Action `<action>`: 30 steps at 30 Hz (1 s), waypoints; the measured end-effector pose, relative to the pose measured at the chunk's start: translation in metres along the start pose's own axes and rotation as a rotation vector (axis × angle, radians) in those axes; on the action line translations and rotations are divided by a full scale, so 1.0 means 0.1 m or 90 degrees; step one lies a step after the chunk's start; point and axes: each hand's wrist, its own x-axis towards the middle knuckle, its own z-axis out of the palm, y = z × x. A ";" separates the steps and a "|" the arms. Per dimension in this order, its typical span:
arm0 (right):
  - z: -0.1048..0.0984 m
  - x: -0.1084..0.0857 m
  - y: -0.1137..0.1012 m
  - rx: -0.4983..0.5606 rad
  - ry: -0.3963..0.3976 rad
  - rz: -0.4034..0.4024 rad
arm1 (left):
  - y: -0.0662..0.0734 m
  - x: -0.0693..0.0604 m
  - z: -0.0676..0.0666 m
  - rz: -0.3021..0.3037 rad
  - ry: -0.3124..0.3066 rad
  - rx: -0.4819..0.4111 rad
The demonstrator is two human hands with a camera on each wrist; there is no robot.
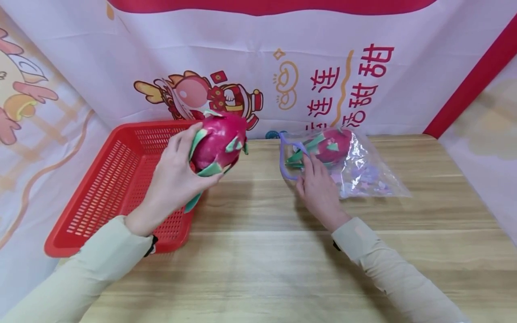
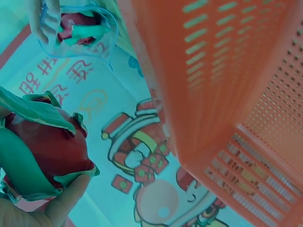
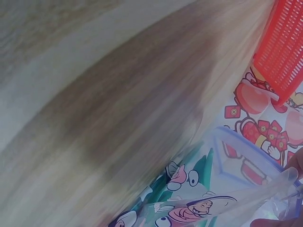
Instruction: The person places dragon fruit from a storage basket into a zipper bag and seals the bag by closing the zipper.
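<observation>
My left hand (image 1: 171, 172) grips a red-pink dragon fruit (image 1: 220, 141) with green scales, held up beside the right edge of the red basket. In the left wrist view the fingers and thumb curl round the same dragon fruit (image 2: 52, 151). My right hand (image 1: 321, 193) pinches the purple-edged mouth of a clear plastic bag (image 1: 371, 179) lying on the table. Inside that bag lies a second dragon fruit (image 1: 337, 143), its green leaf tips toward the opening. Cartoon prints show on the bag (image 3: 199, 210) in the right wrist view.
A red perforated basket (image 1: 133, 179) stands at the left of the wood-grain table (image 1: 262, 269). Printed cloth (image 1: 242, 40) hangs along the back and sides, close behind the basket and bag.
</observation>
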 end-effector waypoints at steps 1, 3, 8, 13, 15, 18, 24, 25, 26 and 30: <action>0.00 0.00 0.00 -0.001 0.003 -0.002 | 0.01 0.01 0.02 0.004 -0.006 0.002; 0.00 0.00 0.00 -0.001 0.006 -0.003 | 0.03 0.02 0.07 0.010 -0.018 0.006; -0.01 0.00 0.01 0.003 0.002 0.003 | 0.09 0.05 0.18 0.019 -0.050 0.014; -0.01 0.00 0.02 0.004 0.001 0.004 | 0.13 0.07 0.31 0.031 -0.070 0.019; 0.00 0.00 0.02 0.005 0.005 0.000 | 0.14 0.09 0.35 0.037 -0.077 0.023; 0.00 -0.01 0.02 0.007 0.013 -0.005 | 0.17 0.11 0.42 0.048 -0.088 0.038; 0.02 -0.02 0.02 0.008 0.021 -0.007 | 0.23 0.18 0.50 0.061 -0.116 0.057; 0.02 -0.01 0.02 0.009 0.021 -0.006 | 0.24 0.19 0.51 0.063 -0.122 0.054; 0.02 -0.01 0.02 0.009 0.022 -0.006 | 0.25 0.20 0.52 0.066 -0.127 0.052; 0.02 0.00 0.03 0.009 0.028 -0.007 | 0.28 0.25 0.57 0.079 -0.152 0.047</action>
